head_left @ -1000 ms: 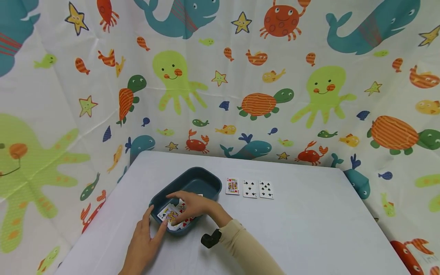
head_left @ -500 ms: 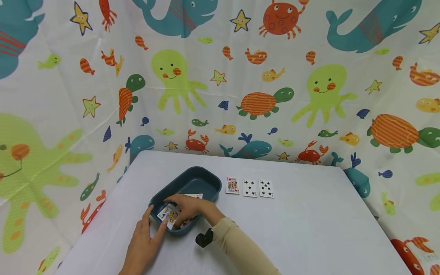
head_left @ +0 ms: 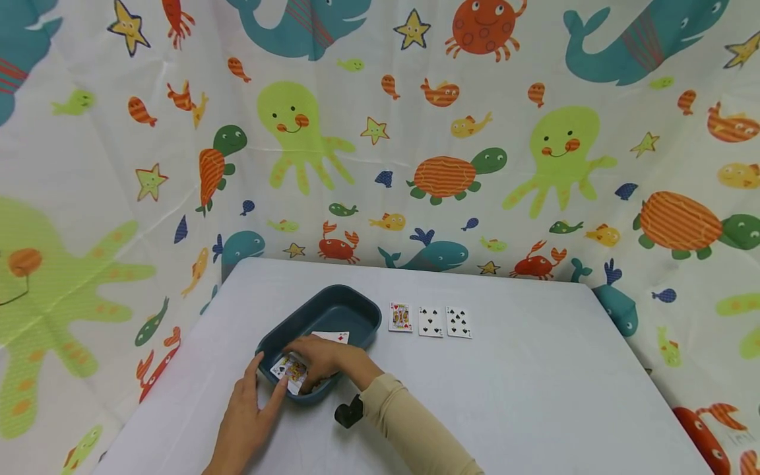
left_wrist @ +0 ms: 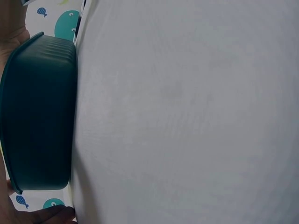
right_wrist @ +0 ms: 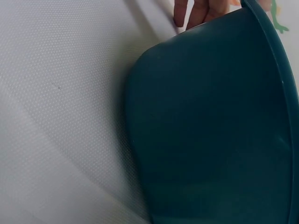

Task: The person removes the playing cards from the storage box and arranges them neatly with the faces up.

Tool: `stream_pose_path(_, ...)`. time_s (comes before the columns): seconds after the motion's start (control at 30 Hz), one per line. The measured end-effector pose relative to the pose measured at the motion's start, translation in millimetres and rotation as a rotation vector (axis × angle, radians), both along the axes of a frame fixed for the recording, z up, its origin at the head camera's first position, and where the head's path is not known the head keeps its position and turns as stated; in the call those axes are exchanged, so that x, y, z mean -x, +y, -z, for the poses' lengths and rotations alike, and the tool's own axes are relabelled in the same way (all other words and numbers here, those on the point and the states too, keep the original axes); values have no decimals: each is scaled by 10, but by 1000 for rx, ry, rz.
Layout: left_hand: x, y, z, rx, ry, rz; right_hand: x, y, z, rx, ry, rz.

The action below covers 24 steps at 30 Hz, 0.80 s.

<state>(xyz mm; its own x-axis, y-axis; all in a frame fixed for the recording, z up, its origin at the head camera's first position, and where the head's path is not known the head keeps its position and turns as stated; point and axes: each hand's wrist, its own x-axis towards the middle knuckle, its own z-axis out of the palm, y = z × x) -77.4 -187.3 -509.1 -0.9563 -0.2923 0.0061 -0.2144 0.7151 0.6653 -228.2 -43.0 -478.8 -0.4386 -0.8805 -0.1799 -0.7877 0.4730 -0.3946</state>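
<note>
Curtain (head_left: 439,125), sea-animal print, behind far edge of surface (head_left: 534,376); surface white, stretching right beyond the cards. Bin (head_left: 353,318), blue, open-topped, on surface's left half, holding loose cards (head_left: 288,371). Left hand (head_left: 252,410), grip spread, fingertips at bin's near-left corner. Right hand (head_left: 325,359), inside bin over cards, grip hidden, cannot tell. Three cards (head_left: 430,322), face up in a row, just right of bin
</note>
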Motion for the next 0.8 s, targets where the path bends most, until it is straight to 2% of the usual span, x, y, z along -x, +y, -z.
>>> stream_pose_path(0.17,12,5,-25,-4,-34,3,-3,-2,2,-11,28,1)
stream_pose_path(0.3,8,15,-33,-1,-34,0,0,-2,19,-17,40,0)
stream_pose_path(0.8,-153,118,-39,1,-8,-25,-135,78,-9,-16,70,-29)
